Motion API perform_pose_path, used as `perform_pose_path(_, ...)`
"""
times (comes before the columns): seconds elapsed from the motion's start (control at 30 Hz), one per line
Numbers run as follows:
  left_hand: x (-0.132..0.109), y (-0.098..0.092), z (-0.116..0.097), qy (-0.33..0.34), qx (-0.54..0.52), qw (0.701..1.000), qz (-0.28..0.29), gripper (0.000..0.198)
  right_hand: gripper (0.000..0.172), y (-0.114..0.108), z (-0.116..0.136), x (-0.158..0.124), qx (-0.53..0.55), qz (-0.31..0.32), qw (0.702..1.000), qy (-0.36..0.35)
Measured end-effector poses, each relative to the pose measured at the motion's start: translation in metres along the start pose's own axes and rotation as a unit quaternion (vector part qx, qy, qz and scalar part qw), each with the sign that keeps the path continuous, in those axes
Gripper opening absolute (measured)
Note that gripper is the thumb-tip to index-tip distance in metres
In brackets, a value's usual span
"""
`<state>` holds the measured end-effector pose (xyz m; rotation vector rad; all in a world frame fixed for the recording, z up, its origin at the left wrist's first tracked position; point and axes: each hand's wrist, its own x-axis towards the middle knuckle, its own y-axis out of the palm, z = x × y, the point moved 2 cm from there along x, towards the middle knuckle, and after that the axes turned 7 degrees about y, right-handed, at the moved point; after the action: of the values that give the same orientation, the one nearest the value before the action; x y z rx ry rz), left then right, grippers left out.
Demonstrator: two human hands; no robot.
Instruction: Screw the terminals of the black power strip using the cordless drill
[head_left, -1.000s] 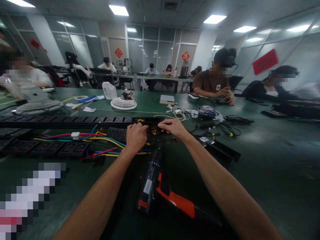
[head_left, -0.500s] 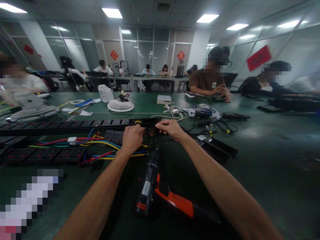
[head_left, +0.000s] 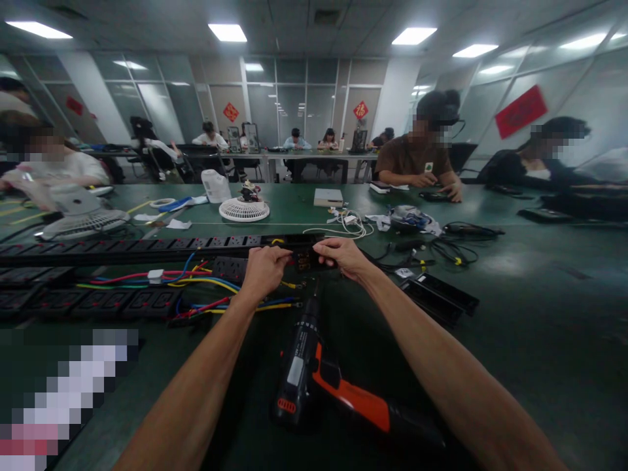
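My left hand and my right hand are both closed around a small black socket module with brass contacts, at the end of a long black power strip. Red, blue, yellow and green wires run from under my left hand to more black socket blocks on the left. A black and orange cordless drill lies on the green table between my forearms, its bit pointing toward my hands.
Black strip covers lie right of my hands. Further back are a white fan, a white box, and tangled cables. Other people sit around this table and at the tables behind.
My hands stay on the socket module, fingers shifting slightly closer together. The view has tilted a little; the drill has not moved.
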<state>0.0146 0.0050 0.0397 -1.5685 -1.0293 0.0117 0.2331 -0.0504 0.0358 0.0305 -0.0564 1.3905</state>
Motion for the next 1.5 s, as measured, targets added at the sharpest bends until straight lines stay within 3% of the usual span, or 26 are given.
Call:
perform_pose_path(0.23, 0.003, -0.007, -0.005, -0.036, -0.032, 0.999, 0.014, 0.027, 0.045, -0.001, -0.004, 0.000, 0.010, -0.001, 1.000, 0.012)
perform_pose_path(0.57, 0.021, -0.013, 0.003, -0.074, -0.029, 0.991, 0.106, 0.031, 0.043, 0.004, 0.003, -0.002, -0.005, -0.022, 1.000, -0.014)
perform_pose_path(0.93, 0.021, -0.010, 0.010, -0.037, -0.008, 0.992, 0.120, 0.033, 0.047, 0.009, -0.002, 0.003, 0.003, -0.032, 0.999, -0.026)
perform_pose_path(1.3, 0.022, -0.004, 0.015, 0.032, 0.059, 0.986, 0.152, 0.029, 0.036, 0.017, 0.007, -0.002, -0.013, -0.031, 0.998, -0.044)
perform_pose_path(1.5, 0.020, -0.001, 0.018, 0.047, -0.007, 0.987, 0.157, 0.033, 0.032, 0.018, 0.010, -0.003, -0.032, -0.027, 0.998, -0.047)
